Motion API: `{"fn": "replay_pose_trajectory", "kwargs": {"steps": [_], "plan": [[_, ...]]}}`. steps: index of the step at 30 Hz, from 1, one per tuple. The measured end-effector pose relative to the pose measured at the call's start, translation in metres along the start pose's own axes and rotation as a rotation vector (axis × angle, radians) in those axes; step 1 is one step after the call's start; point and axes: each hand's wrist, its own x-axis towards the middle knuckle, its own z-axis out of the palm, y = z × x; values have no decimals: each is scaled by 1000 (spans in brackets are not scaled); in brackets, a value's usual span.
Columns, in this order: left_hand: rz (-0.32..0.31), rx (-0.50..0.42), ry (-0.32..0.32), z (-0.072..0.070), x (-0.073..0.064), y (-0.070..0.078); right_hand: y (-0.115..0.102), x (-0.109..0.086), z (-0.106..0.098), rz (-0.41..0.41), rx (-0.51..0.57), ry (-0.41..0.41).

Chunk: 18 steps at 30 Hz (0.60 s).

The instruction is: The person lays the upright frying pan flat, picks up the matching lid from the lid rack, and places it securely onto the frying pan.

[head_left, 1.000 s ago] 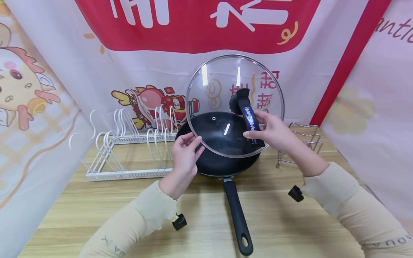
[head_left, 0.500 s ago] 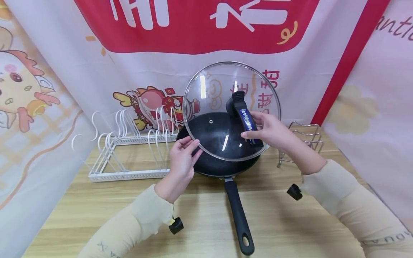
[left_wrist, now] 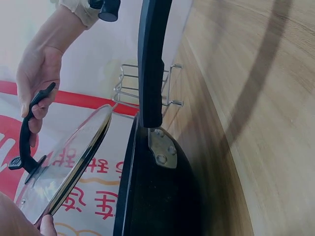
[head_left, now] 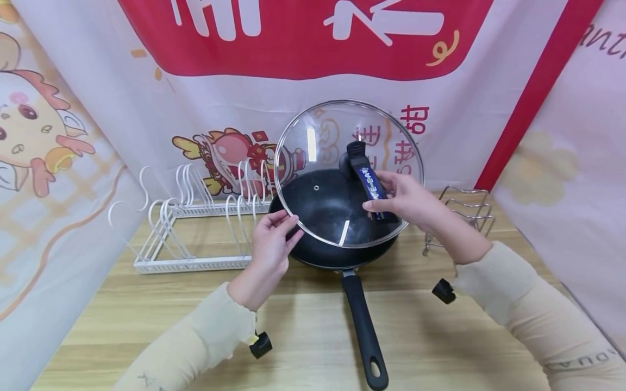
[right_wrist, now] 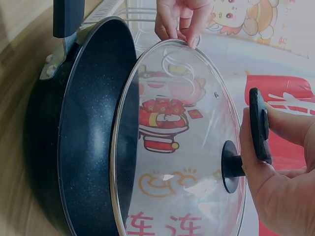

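A round glass lid point(head_left: 303, 157) with a metal rim is held tilted above a black frying pan point(head_left: 323, 255). My right hand point(head_left: 408, 198) grips the lid's black handle point(head_left: 369, 182), which carries a blue label. At the lid's lower left rim, my left hand point(head_left: 271, 244) pinches the edge between thumb and fingers. The pan stands on the table, its long black handle point(head_left: 364, 331) pointing toward me. In the right wrist view, a gap shows between part of the lid point(right_wrist: 197, 128) and the dark pan interior point(right_wrist: 98, 132).
A white wire rack point(head_left: 195, 264) with upright loops stands left of the pan. To the right is a small metal wire rack point(head_left: 464, 212). Printed cloth point(head_left: 244, 98) hangs behind and at both sides. The wooden table point(head_left: 303, 347) extends in front.
The lid has come down slightly and shifted a little left over the pan. Both hands have moved with it, keeping their hold. The pan stays in place.
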Motion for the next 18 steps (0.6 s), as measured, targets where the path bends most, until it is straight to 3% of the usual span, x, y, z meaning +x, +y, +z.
{"fn": "replay_pose_trajectory", "kwargs": {"steps": [18], "plan": [[-1,43,1,-8,1,3,-1,4,5,5,-12,-20]]}}
